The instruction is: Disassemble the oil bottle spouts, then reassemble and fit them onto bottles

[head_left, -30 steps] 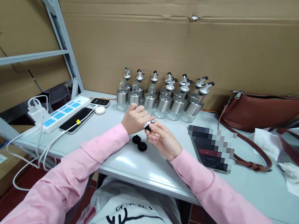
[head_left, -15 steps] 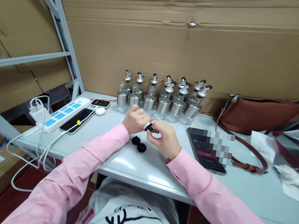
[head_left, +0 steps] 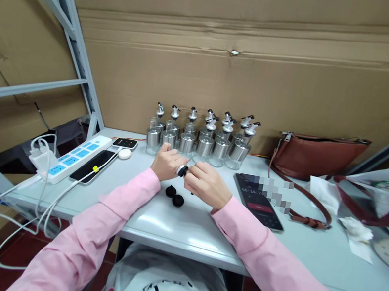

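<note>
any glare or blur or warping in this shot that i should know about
Head view: white glare streaks on the near part of the table; wide-angle stretch toward the edges, the sleeves looking elongated; dark corner at upper right; square blocks masking part of the phone beside the bag strap; fine detail between the hands too small to read.

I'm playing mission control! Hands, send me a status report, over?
Left hand, right hand: both gripping a silver-and-black part. Two round black pieces close by on the table. Bottles standing behind. Over.
</note>
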A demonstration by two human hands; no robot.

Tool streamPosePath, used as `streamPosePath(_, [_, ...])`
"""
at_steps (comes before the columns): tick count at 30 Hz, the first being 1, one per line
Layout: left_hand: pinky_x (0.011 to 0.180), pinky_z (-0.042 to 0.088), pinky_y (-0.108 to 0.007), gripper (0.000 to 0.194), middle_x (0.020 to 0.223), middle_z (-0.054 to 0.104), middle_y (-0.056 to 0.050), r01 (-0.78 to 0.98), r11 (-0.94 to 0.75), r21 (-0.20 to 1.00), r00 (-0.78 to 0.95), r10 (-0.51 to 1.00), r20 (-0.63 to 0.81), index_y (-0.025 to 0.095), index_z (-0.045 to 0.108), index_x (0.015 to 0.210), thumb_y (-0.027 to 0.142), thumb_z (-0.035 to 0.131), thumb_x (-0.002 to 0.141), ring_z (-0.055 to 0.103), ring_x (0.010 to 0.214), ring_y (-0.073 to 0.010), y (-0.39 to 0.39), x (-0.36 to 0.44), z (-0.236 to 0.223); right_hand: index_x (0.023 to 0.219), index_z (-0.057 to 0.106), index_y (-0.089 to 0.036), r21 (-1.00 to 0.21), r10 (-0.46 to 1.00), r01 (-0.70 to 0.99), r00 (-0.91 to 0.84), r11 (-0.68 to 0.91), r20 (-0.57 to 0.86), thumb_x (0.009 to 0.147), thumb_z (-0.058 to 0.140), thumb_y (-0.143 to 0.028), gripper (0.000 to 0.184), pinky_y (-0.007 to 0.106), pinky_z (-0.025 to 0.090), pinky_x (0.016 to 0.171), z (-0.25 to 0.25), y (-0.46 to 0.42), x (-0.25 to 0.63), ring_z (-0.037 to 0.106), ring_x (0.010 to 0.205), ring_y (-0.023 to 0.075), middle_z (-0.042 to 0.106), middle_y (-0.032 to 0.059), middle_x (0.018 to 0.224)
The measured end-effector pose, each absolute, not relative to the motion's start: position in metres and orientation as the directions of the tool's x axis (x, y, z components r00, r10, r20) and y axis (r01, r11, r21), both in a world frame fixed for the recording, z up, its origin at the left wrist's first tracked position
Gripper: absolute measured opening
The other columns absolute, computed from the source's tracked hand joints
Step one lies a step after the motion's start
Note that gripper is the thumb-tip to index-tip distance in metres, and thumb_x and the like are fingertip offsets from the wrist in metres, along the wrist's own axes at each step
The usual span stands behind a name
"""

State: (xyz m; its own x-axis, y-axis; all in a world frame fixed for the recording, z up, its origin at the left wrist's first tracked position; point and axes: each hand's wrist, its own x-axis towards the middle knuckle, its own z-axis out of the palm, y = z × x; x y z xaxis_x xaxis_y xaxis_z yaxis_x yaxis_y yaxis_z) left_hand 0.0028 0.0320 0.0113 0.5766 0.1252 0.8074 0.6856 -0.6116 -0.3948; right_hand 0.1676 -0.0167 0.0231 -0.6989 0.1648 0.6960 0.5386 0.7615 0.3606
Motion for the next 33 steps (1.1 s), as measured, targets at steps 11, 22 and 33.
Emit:
streamPosePath(11, [0.060, 0.023, -0.032, 0.038, 0.042, 0.048, 0.002, 0.633, -0.703, -0.325, 0.616, 0.203, 0.761, 0.017, 0.045, 0.051, 0.021, 0.038, 0.088, 0.040, 0.046, -0.0117, 0.036, -0.002, 0.011, 0.068, 0.051, -0.018, 0.429, 0.067, 0.508, -0.700, 0.747, 0.711, 0.086, 0.043, -0.014, 0.020, 0.029, 0.028, 0.059, 0.021, -0.008, 0.167, 0.039, 0.066, 0.0157, 0.052, 0.0032, 0.066])
streamPosePath(22, [0.071, 0.028, -0.035, 0.044, 0.056, 0.059, -0.004, 0.915, -0.403, 0.004, 0.284, 0.654, 0.701, 0.018, 0.046, 0.054, 0.031, 0.027, 0.091, 0.050, 0.055, -0.0150, 0.063, -0.047, 0.008, 0.077, 0.049, -0.020, 0.275, 0.083, 0.525, -0.559, 0.806, 0.825, 0.082, 0.048, -0.013, 0.009, 0.029, 0.039, 0.061, 0.023, -0.014, 0.181, 0.045, 0.067, 0.0162, 0.058, 0.0046, 0.071])
streamPosePath(33, [0.069, 0.036, -0.033, 0.052, 0.082, 0.067, -0.008, 0.968, -0.240, 0.070, 0.219, 0.949, 0.228, 0.018, 0.055, 0.084, 0.061, 0.026, 0.086, 0.062, 0.082, -0.0256, 0.056, -0.037, -0.003, 0.088, 0.051, -0.017, -0.054, 0.414, 0.579, -0.512, 0.814, 0.752, 0.079, 0.052, -0.016, 0.009, 0.029, 0.040, 0.063, 0.013, -0.011, 0.182, 0.048, 0.069, 0.0174, 0.058, 0.0038, 0.071])
